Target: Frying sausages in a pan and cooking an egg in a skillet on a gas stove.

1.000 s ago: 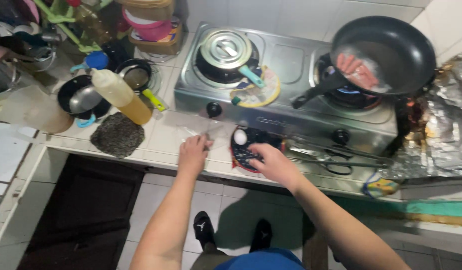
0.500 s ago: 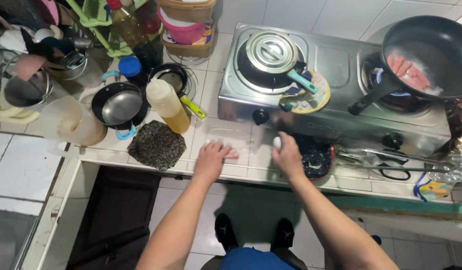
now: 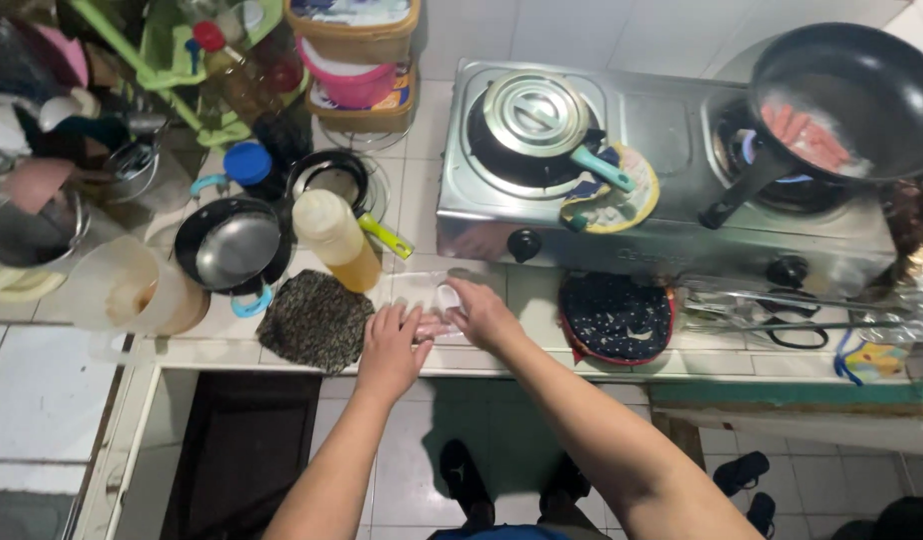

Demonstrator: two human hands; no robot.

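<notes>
My left hand (image 3: 392, 345) lies flat on a clear plastic wrapper (image 3: 432, 300) on the white tiled counter (image 3: 482, 355), fingers spread. My right hand (image 3: 479, 312) rests beside it on the same wrapper, fingers curled over something pale; I cannot tell whether it grips. A dark speckled pad (image 3: 315, 320) lies just left of my left hand. A bottle of yellow oil (image 3: 336, 240) stands behind the hands. To the right sits a dark round plate (image 3: 618, 316) with a red rim.
A steel two-burner stove (image 3: 672, 150) holds a lidded pot (image 3: 535, 115) and a black frying pan (image 3: 847, 95) with pink strips over a flame. Scissors (image 3: 782, 325) lie below the stove. Small pans, a plastic jug (image 3: 132, 290) and stacked tubs crowd the left.
The view has swung left along the counter. Both hands have moved left, away from the dark plate, and now lie together on the plastic wrapper.
</notes>
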